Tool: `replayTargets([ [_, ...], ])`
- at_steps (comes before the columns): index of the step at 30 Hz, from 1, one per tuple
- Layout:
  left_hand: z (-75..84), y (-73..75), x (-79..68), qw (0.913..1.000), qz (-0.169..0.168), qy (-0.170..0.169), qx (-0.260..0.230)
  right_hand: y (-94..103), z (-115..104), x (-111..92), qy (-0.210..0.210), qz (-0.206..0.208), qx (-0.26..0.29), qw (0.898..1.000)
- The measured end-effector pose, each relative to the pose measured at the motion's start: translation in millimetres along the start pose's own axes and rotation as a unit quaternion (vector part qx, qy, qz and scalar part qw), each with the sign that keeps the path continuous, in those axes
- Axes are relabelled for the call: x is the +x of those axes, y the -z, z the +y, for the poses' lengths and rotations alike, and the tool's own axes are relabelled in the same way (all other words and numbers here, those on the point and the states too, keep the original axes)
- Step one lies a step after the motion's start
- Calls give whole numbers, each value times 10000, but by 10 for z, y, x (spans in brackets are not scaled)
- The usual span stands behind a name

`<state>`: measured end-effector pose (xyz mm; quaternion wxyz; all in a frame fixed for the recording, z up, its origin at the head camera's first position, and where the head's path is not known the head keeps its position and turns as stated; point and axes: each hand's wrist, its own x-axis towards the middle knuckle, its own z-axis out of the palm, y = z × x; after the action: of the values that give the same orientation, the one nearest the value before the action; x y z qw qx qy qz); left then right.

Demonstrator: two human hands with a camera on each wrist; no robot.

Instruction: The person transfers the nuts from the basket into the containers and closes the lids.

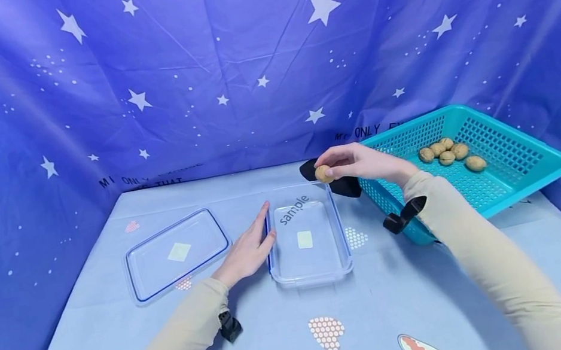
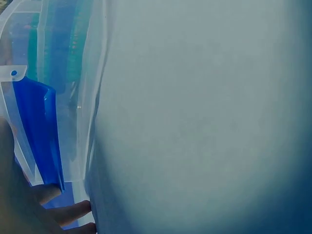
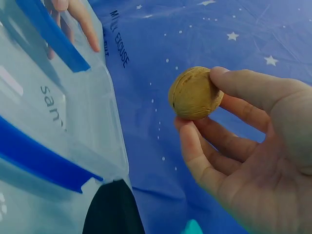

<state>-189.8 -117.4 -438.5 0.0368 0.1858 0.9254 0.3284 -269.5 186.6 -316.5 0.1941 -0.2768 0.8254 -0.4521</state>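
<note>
My right hand (image 1: pixel 360 163) pinches a walnut (image 3: pixel 194 93) between thumb and fingertips, just above the far right corner of the clear container (image 1: pixel 313 270). That container stands with no lid on it, and blue latches (image 2: pixel 41 131) run along its sides. Against its left wall lie the extended fingers of my left hand (image 1: pixel 248 250), close by a latch in the left wrist view. Several more walnuts (image 1: pixel 446 157) are gathered in the turquoise basket (image 1: pixel 512 140) on the right.
A clear lid with a blue seal (image 1: pixel 178 254) lies flat to the left of the container. Behind the container a black shape (image 1: pixel 344 186) shows on the table. A blue star-patterned curtain (image 1: pixel 222 75) closes off the back and sides.
</note>
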Motion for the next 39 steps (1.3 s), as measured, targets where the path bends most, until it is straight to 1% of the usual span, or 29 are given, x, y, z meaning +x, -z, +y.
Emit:
replayTargets([
  [5,-14,18,-10,10000,-37,12,18,-73,-60,76,125,-156,-47,9998],
  [11,-5,36,0,9999,-66,38,70,-183,-49,190,421,-269,-121,9987],
  [15,-3,37,19,9999,-51,19,157,-304,-5,281,586,-402,-231,9972],
  [19,-2,35,15,9997,-100,98,204,-461,60,382,755,-610,-217,9950],
  [22,-3,27,10,9997,-127,112,185,-570,92,433,703,-730,-131,9948],
  [28,-3,9,13,9996,-118,154,186,-713,144,504,394,-865,20,9955],
  [32,9,20,4,9995,-119,217,186,-766,170,535,301,-881,56,9956],
  [37,12,24,3,9992,-143,228,284,-802,231,562,356,-1024,109,9940],
  [39,10,26,4,9991,-164,219,322,-793,231,558,317,-998,80,9945],
])
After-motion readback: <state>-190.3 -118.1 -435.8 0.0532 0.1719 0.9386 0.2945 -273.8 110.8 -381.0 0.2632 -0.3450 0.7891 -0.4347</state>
